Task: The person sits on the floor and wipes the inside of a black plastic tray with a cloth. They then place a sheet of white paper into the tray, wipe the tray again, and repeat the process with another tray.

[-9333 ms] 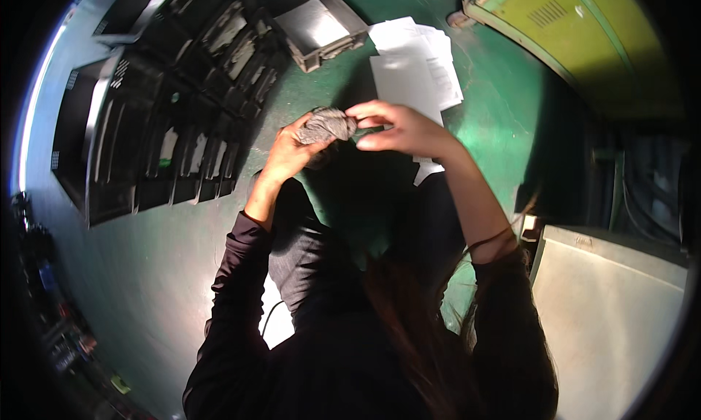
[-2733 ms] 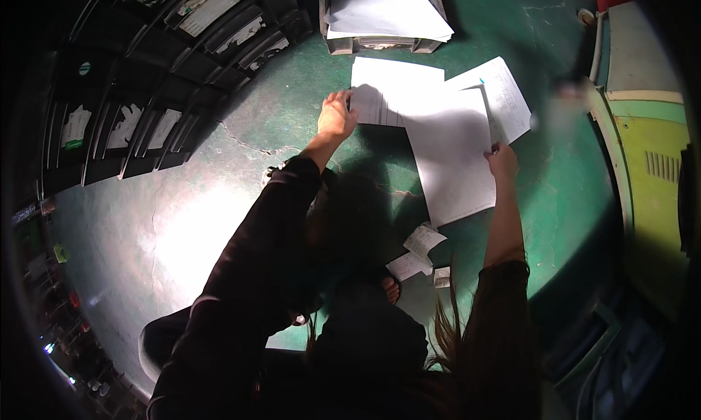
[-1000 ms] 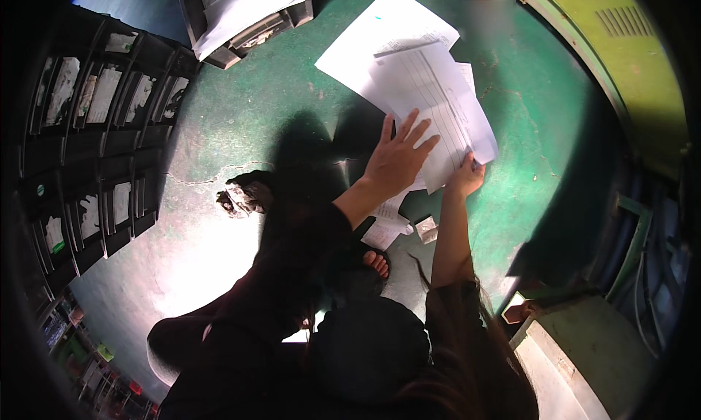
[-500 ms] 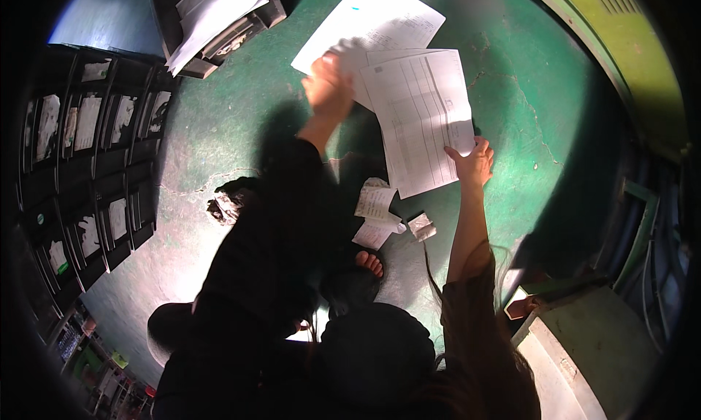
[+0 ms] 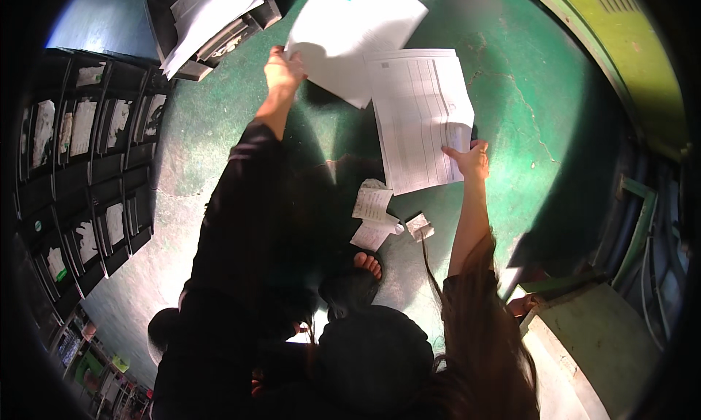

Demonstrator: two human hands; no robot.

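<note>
A white sheet of paper (image 5: 358, 37) lies at the far side of the green floor, slightly bowed, its left edge pinched in my left hand (image 5: 285, 71). Overlapping its right corner is a creased printed form (image 5: 420, 121) with ruled columns, which seems to have another sheet under its top edge. My right hand (image 5: 473, 159) grips this form by its lower right edge, thumb on top. Nearer to me lie a folded, written slip of paper (image 5: 372, 205) and a small pale square packet (image 5: 420, 227), neither touched by a hand.
A dark tray (image 5: 191, 72) heaped with papers stands at the far left. Black compartments (image 5: 73, 168) with papers line the left side. A yellow-green metal cabinet (image 5: 631, 73) is at the far right, a pale box (image 5: 602, 332) at the near right. A bare foot (image 5: 367, 264) shows near the slips.
My left hand has swung left, from over the papers to the white sheet's left edge, and closed on it. That sheet has shifted slightly left. My right hand keeps its hold on the form.
</note>
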